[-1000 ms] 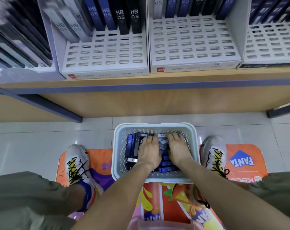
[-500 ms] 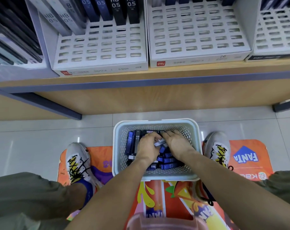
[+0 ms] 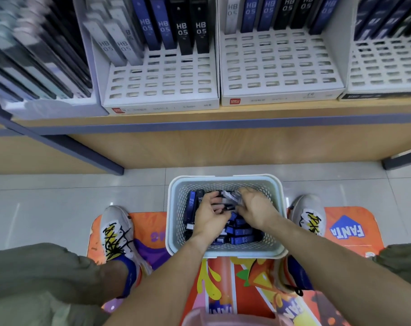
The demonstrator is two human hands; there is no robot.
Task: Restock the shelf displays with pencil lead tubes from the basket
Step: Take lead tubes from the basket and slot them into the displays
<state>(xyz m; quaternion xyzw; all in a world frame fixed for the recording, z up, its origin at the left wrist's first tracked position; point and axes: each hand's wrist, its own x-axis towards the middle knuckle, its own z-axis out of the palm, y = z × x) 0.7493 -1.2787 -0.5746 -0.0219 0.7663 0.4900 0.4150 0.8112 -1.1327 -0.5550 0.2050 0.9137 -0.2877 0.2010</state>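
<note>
While both hands point(image 3: 232, 211) dig — tubes point(image 3: 231, 198) between fingers point(image 3: 217, 203)

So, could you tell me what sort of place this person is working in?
Most likely a stationery shop aisle. White display trays on a wooden shelf hold upright tubes marked HB 0.5, and both hands, left and right, dig in a floor basket of the same tubes.
</note>
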